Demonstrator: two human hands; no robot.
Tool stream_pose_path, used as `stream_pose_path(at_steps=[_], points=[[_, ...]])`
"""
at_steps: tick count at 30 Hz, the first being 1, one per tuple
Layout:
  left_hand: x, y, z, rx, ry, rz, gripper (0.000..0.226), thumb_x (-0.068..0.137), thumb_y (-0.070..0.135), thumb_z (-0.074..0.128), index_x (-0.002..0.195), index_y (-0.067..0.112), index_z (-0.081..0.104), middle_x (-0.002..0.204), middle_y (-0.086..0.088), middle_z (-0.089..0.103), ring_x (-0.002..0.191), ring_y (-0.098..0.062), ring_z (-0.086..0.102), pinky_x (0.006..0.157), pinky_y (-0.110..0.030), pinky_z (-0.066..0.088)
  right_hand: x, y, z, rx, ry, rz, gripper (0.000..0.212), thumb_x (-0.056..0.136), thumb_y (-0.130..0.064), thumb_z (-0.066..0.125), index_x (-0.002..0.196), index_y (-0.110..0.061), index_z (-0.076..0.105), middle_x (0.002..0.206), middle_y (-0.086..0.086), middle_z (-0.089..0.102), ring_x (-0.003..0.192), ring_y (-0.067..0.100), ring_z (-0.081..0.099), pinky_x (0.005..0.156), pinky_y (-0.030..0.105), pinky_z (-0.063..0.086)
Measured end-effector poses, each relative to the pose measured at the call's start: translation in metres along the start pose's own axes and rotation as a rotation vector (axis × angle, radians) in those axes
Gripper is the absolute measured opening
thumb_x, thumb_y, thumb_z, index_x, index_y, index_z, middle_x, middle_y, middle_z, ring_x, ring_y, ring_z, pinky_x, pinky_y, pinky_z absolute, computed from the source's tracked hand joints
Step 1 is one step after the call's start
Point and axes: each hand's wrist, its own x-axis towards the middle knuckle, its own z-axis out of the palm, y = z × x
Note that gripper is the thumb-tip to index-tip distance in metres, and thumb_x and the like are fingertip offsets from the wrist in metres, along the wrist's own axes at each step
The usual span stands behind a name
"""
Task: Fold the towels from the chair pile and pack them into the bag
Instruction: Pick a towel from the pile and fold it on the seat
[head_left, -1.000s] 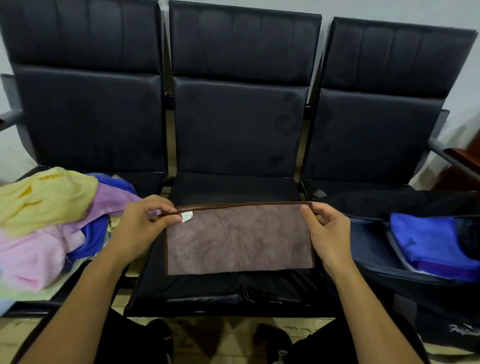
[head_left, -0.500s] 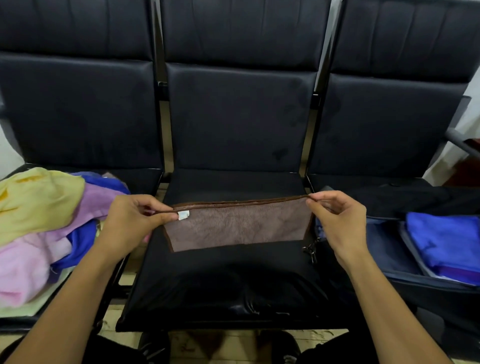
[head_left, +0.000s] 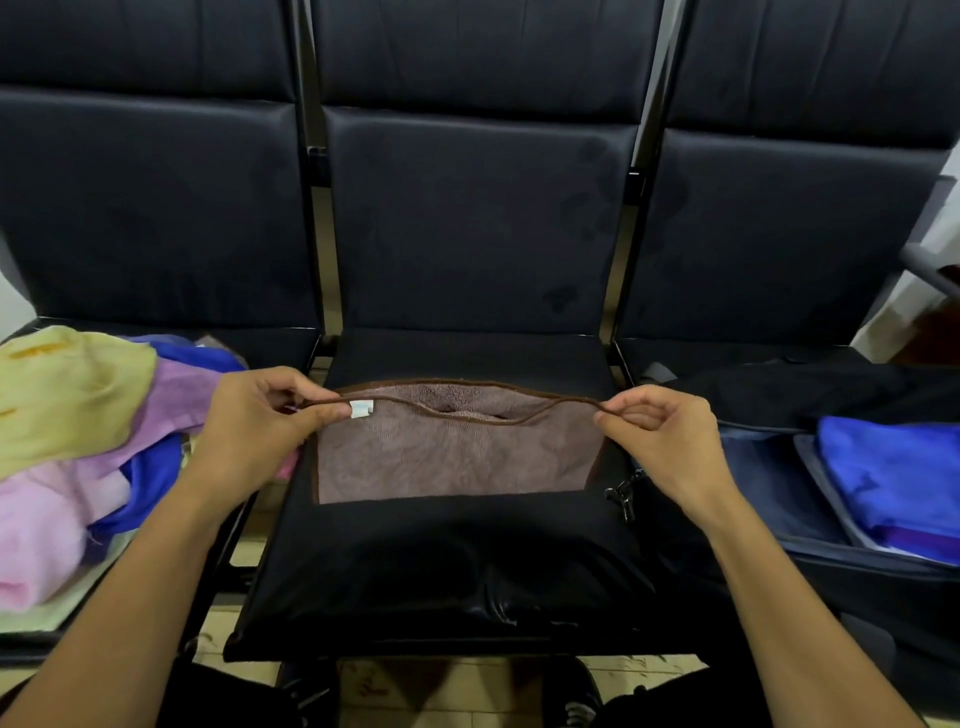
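We've got the brown towel (head_left: 457, 457) stretched across the middle chair seat (head_left: 441, 566), folded over, its upper edges sagging apart in the centre. Our left hand (head_left: 260, 421) pinches the near-left corner, thumb and fingers pressed together right by the small white tag (head_left: 361, 408); our right hand (head_left: 660, 436) pinches the opposite corner the same way. The lower part of the towel rests on the seat. Left of us, the towel pile (head_left: 88, 447) crowds the neighbouring chair: yellow on top, then lilac, blue and pink, spilling close against our left wrist. On the right chair the dark bag (head_left: 810, 525) lies open, a folded blue towel (head_left: 893, 478) inside, and a metal zip pull (head_left: 626, 491) dangles just under our right hand.
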Motion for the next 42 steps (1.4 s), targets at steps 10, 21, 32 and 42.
stream_pose_path(at_steps=[10,21,32,42], points=[[0.005,0.000,0.001,0.038,0.006,0.014,0.013,0.071,0.011,0.078,0.082,0.013,0.071,0.074,0.006,0.070,0.079,0.002,0.066,0.065,-0.005,0.050,-0.005,0.007,-0.014,-0.076,-0.375,0.190,0.008,0.077,0.001,0.080,0.083,-0.005,0.079,0.089,0.000,0.078,0.087,0.013,0.075,0.087,0.027,0.058],[0.006,0.001,0.007,0.069,-0.028,0.017,0.014,0.073,0.008,0.077,0.078,0.018,0.068,0.076,0.007,0.071,0.080,0.004,0.065,0.066,-0.004,0.050,-0.006,0.009,-0.021,-0.158,-0.555,0.213,0.018,0.084,0.000,0.074,0.093,-0.014,0.081,0.088,-0.001,0.079,0.089,0.012,0.074,0.087,0.021,0.056],[0.008,-0.001,0.008,0.153,-0.093,0.036,0.017,0.072,0.006,0.078,0.074,0.020,0.069,0.079,0.004,0.070,0.076,-0.008,0.067,0.063,-0.010,0.053,0.000,0.021,-0.020,-0.186,-0.312,0.074,0.012,0.078,-0.012,0.082,0.090,-0.011,0.081,0.092,-0.004,0.078,0.087,0.006,0.073,0.085,0.022,0.057],[0.009,-0.007,0.007,0.165,-0.255,0.127,0.025,0.074,0.007,0.075,0.076,0.031,0.070,0.078,0.010,0.071,0.082,0.001,0.066,0.069,-0.010,0.054,-0.001,0.017,-0.021,-0.264,-0.151,-0.065,0.021,0.075,-0.009,0.085,0.074,-0.027,0.074,0.084,-0.010,0.074,0.070,-0.004,0.067,0.066,0.008,0.051]])
